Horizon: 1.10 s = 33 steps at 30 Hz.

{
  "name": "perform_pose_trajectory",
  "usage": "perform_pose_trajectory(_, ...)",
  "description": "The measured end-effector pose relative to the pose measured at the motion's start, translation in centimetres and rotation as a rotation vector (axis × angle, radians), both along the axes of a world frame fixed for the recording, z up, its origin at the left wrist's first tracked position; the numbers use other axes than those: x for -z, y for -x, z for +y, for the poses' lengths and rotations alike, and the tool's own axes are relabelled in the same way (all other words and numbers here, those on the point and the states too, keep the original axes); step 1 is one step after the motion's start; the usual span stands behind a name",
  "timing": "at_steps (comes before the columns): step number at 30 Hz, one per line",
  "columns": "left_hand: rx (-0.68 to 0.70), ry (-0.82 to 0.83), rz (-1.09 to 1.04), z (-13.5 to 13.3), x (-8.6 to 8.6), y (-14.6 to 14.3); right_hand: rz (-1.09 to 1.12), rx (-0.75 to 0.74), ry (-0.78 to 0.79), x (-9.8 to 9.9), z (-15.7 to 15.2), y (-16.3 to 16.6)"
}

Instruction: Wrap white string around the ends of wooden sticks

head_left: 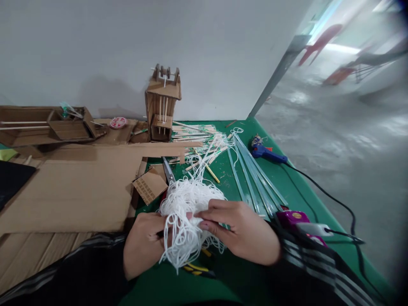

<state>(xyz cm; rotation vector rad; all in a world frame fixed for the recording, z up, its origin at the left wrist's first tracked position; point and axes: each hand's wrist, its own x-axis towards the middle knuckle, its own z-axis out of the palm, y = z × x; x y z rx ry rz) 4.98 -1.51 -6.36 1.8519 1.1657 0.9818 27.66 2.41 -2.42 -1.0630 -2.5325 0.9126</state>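
A tangled bundle of white string (185,199) fills the space between my hands above the green table. My left hand (145,240) is wrapped round its left side, the fingers partly buried in the loops. From the right, my right hand (237,229) pinches strands near the middle with thumb and fingers. Loose string trails from the top of the bundle to a looser heap (219,142) farther back. Below the bundle lies a tool with yellow and black handles (199,270), its other end hidden. Scissors (168,170) lie just behind the bundle.
Cardboard sheets (95,187) cover the left side. A cardboard box model (162,106) stands against the wall, another (63,125) lies left. Wooden sticks (191,131) and clear glue sticks (255,174) lie behind. A blue glue gun (269,154), its cord and a purple power strip (293,219) are right.
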Motion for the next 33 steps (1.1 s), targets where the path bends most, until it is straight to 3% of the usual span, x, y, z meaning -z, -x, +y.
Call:
perform_pose_trajectory(5,0.002,-0.211,0.227,-0.2,-0.9,-0.2,-0.182,-0.102,-0.126,-2.5,-0.3,1.0)
perform_pose_trajectory(9,-0.025,-0.212,0.298,-0.3,-1.6,-0.2,-0.203,-0.129,-0.186,-3.4,-0.3,2.1)
perform_pose_trajectory(13,-0.022,-0.181,0.330,-0.4,-1.8,0.1,-0.143,-0.061,-0.165,-3.7,-0.1,2.6)
perform_pose_trajectory(16,-0.024,-0.251,0.364,-0.3,-1.8,0.2,-0.092,0.016,-0.188,-3.6,-0.1,3.1)
perform_pose_trajectory(22,-0.037,-0.369,0.363,-0.3,-1.3,0.3,-0.045,-0.107,-0.238,-2.4,-0.1,4.5)
perform_pose_trajectory(28,-0.028,-0.208,0.319,-0.8,-1.5,1.4,0.103,-0.083,-0.182,-2.2,0.3,3.5)
perform_pose_trajectory(33,-0.153,-0.080,0.232,-1.1,-1.9,3.1,0.117,-0.059,-0.134,-2.6,0.5,1.9)
